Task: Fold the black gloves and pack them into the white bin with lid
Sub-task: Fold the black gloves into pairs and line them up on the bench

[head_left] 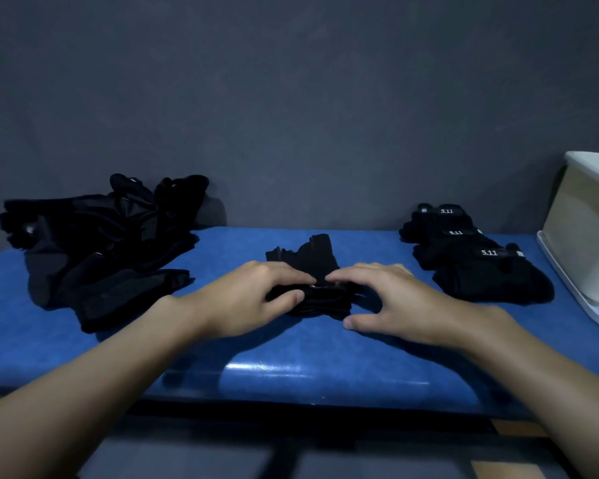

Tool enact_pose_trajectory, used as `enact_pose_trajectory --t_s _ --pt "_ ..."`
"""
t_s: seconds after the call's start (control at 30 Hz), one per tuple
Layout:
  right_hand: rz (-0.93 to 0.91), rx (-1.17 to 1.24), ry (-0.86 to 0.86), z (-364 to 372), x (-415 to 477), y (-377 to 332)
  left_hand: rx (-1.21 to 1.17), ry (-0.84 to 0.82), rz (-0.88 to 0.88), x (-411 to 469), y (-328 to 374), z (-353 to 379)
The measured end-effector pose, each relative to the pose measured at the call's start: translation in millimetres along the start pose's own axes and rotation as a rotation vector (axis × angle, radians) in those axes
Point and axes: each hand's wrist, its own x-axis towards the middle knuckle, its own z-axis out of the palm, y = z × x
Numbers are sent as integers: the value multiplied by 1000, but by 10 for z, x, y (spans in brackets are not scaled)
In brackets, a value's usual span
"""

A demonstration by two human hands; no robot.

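A black glove [312,261] lies in the middle of the blue table [291,361], its near end folded into a thick roll. My left hand [249,299] pinches the left side of that fold between thumb and fingers. My right hand [391,299] has its fingertips on the right side of the fold, thumb spread on the table. A loose heap of black gloves [97,243] sits at the left. A stack of folded black gloves [471,261] with white 5.11 labels lies at the right. The white bin [588,229] stands at the far right edge, partly out of frame.
A white lid or tray [567,288] lies under the bin along the table's right end. A dark grey wall [291,98] rises right behind the table. The table's front edge runs just below my forearms.
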Motion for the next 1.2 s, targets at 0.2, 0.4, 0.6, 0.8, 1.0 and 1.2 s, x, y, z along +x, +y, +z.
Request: enact_pose_trajectory --t_s 0.2,0.4,0.6,0.8,1.0,1.2 --pt "-87 -150 75 15 9 -17 4 -43 -40 -58 -2 31" --pt "-142 -221 173 101 52 0 53 -2 -30 -55 -26 68" --pt "-7 47 225 94 70 -50 -8 85 -59 -59 -65 95" --pt "53 414 107 -25 28 -95 -253 210 -109 -37 -95 106" --pt "83 660 218 82 115 -100 -467 318 -178 32 -64 101" --pt "212 613 273 223 269 -68 -482 338 -268 68 -128 160"
